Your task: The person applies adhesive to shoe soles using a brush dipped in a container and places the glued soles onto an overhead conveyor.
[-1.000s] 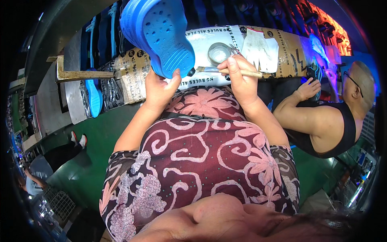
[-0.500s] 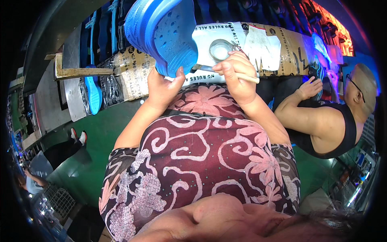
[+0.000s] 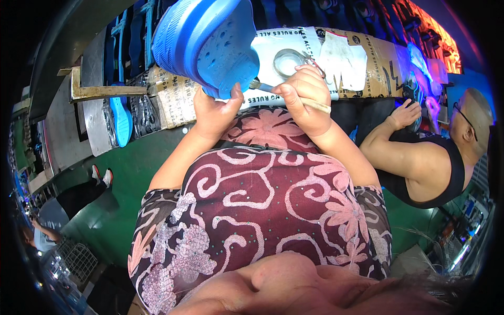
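My left hand (image 3: 219, 111) is closed on the near edge of a blue foam shoe (image 3: 227, 58), with the thumb on its inner face. The shoe is tilted up, showing ribbed sides and a dimpled inside. My right hand (image 3: 305, 97) is closed around a paintbrush (image 3: 268, 87) with a pale wooden handle. Its dark bristles point left, right beside the shoe's near edge; I cannot tell whether they touch it. Beyond my right hand, a clear round dish (image 3: 288, 62) sits on a white printed sheet (image 3: 266, 47).
A white cloth (image 3: 344, 56), like a work glove, lies on the cardboard-covered bench (image 3: 380, 79). A blue sole (image 3: 122, 123) lies at left by a wooden bar (image 3: 110, 93). A co-worker (image 3: 420, 157) sits close on my right. Another person (image 3: 58, 210) is at far left.
The blue shoe has tilted and shifted slightly left in my left hand. My right hand and the paintbrush have moved a little, the bristles staying near the shoe's edge.
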The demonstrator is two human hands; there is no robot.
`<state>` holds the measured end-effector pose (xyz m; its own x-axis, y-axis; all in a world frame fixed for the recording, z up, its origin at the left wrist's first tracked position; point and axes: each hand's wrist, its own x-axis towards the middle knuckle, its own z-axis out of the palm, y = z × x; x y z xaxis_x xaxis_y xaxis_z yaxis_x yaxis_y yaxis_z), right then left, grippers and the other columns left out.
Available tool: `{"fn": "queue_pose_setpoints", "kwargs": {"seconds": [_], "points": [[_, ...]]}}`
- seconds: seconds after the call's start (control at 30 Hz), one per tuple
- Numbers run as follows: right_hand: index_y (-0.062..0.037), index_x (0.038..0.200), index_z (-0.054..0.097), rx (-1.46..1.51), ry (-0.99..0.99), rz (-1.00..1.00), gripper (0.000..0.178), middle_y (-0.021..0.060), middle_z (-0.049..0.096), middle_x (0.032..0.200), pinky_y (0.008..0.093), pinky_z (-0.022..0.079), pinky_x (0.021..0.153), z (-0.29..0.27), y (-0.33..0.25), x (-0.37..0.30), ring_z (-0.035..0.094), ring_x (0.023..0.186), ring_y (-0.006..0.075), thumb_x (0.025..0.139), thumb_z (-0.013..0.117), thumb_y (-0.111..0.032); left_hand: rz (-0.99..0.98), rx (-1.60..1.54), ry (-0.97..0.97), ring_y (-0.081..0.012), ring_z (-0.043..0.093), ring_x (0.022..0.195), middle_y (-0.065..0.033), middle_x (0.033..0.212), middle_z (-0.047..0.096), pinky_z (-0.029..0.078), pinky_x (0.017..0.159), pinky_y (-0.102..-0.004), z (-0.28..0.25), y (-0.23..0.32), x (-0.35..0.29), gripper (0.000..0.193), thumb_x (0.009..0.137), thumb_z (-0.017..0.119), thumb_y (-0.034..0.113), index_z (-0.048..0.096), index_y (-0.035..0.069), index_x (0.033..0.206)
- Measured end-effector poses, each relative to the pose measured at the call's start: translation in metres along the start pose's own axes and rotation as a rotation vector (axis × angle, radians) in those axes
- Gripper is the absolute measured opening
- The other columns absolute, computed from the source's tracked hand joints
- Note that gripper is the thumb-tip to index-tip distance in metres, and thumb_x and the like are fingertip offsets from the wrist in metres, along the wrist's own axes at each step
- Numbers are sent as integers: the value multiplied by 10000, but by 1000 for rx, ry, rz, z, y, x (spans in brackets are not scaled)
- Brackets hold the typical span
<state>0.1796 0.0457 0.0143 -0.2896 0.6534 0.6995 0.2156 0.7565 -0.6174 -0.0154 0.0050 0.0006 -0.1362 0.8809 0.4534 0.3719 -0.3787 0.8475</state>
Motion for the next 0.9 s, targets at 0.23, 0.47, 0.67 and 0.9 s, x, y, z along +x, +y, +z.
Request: {"fn": "queue_pose_setpoints", "kwargs": {"seconds": [0.23,0.47,0.67,0.9], "points": [[-32,641,608,64,-69,47,274,39,586,603,364,405,794,-7,-7,-3,532,580,188,856,483,-146,61,4,34,-139,585,671,-83,768,607,466,614,-264,1,-3,2,203,705,603,-20,571,-16,905],[-22,650,609,41,-77,111,341,59,593,606,359,396,817,-2,-8,-2,543,592,189,892,440,-191,90,-16,38,-159,596,696,-104,797,611,468,639,-275,1,4,5,211,702,606,-16,575,-14,910],[-12,669,613,139,-11,244,369,60,608,637,361,384,846,-7,-5,-9,558,619,178,910,419,-213,57,1,31,-175,602,709,-108,803,617,469,660,-284,-2,-5,4,216,707,606,-6,578,-13,922],[-27,651,628,76,11,168,248,56,582,583,307,393,637,-3,-1,-5,520,571,199,848,521,-133,-107,-7,0,-156,588,760,-98,841,618,458,708,-277,-4,5,4,239,717,605,20,565,-10,950]]}}
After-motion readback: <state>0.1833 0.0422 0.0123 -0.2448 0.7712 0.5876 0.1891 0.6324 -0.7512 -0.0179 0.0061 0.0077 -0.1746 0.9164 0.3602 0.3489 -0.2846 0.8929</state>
